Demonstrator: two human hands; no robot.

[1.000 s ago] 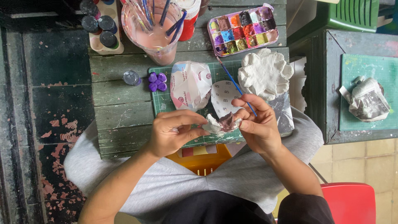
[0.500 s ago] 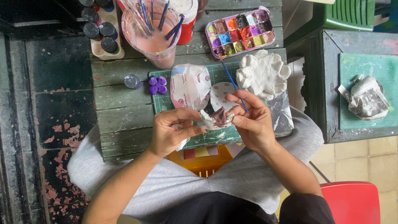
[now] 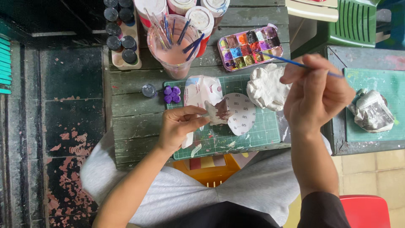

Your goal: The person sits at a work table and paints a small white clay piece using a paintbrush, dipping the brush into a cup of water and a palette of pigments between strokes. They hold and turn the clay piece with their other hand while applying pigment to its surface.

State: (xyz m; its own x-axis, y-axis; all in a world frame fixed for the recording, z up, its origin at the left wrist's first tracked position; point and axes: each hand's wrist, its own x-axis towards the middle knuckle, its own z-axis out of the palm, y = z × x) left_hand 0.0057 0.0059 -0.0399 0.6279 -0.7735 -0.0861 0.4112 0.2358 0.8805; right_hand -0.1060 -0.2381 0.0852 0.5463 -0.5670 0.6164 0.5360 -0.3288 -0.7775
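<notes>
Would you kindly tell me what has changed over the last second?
The right hand has lifted its blue paintbrush off the small clay piece and swung up and to the right, its tip now toward the paint palette. The left hand still holds the clay piece over the green cutting mat. The white clay flower and purple flower stayed put.

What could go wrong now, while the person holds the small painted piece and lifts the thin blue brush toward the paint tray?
1. The right hand carries the thin blue paintbrush above the white clay flower shape; a drip might stain it.
2. The left hand pinches the small brown-painted piece at its edge; wet paint may smear onto the fingers.
3. The clear plastic cup of pinkish water with brushes stands close by the green cutting mat; a bump might spill it.
</notes>
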